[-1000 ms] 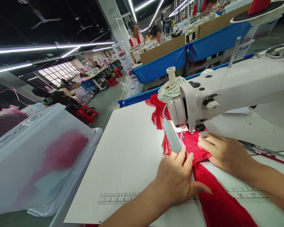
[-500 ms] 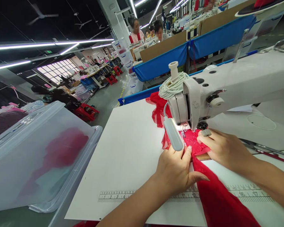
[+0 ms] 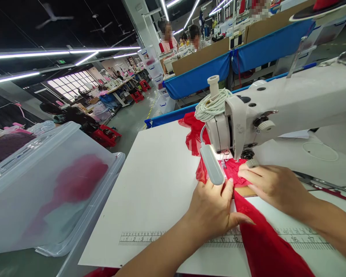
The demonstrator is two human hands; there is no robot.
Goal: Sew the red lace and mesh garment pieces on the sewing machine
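Note:
Red fabric (image 3: 262,238) with a lace end (image 3: 235,171) lies under the head of a white sewing machine (image 3: 276,107). My left hand (image 3: 215,209) rests flat on the fabric just left of the needle area, fingers stretched forward and pressing the cloth. My right hand (image 3: 272,184) lies on the lace at the right of the presser foot, fingers extended and pressing down. A grey lamp (image 3: 212,165) hangs from the machine head over my left fingertips. More red fabric (image 3: 193,134) bunches behind the machine.
The white table (image 3: 158,184) has a printed ruler (image 3: 141,238) along its front edge. A clear plastic bin (image 3: 46,184) with red fabric inside stands at the left. Other people sit at sewing stations behind blue partitions (image 3: 198,77). A white cord coil (image 3: 212,107) sits on the machine.
Both hands have crept slightly forward with the red fabric toward the needle. The view has shifted a little.

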